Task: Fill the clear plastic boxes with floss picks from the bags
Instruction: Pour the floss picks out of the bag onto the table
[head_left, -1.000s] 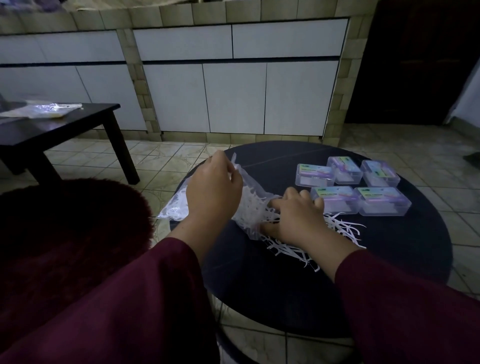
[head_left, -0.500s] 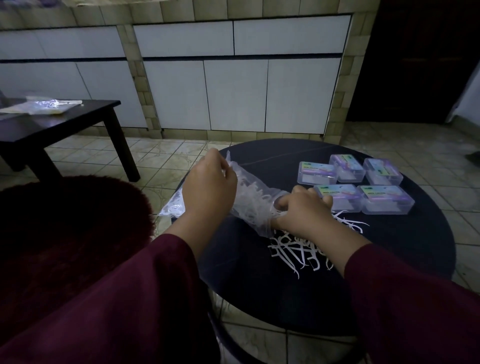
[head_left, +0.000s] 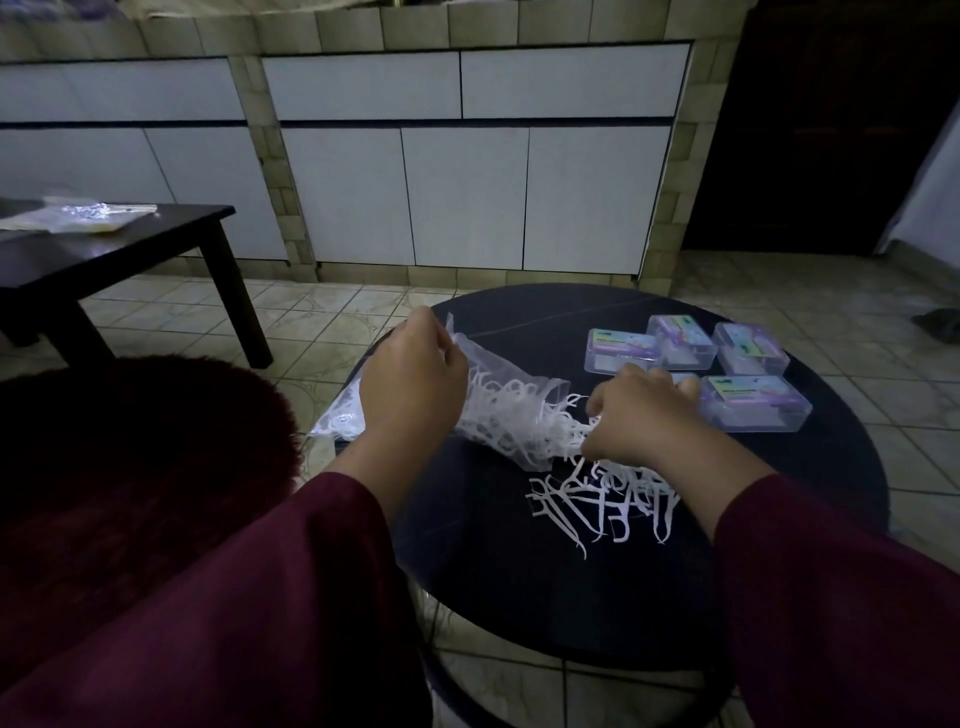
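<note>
A clear plastic bag (head_left: 511, 410) of white floss picks lies tilted over the round dark table (head_left: 597, 587). My left hand (head_left: 410, 384) pinches the bag's raised upper edge. My right hand (head_left: 641, 421), fingers curled, grips a bunch of picks at the bag's open mouth. A loose pile of floss picks (head_left: 597, 499) is spread on the table below that hand. Several closed clear plastic boxes (head_left: 753, 405) with coloured labels stand together just beyond my right hand; one is partly hidden by it.
A dark low table (head_left: 104, 260) stands at the left with another plastic bag (head_left: 78, 215) on it. A dark red fuzzy cushion (head_left: 130, 457) lies left of my arm. White cabinets (head_left: 467, 192) line the back wall. Tiled floor surrounds the round table.
My right hand has drawn back from the bag's mouth toward the right, and more picks now lie piled on the table. My left hand keeps the bag's edge lifted.
</note>
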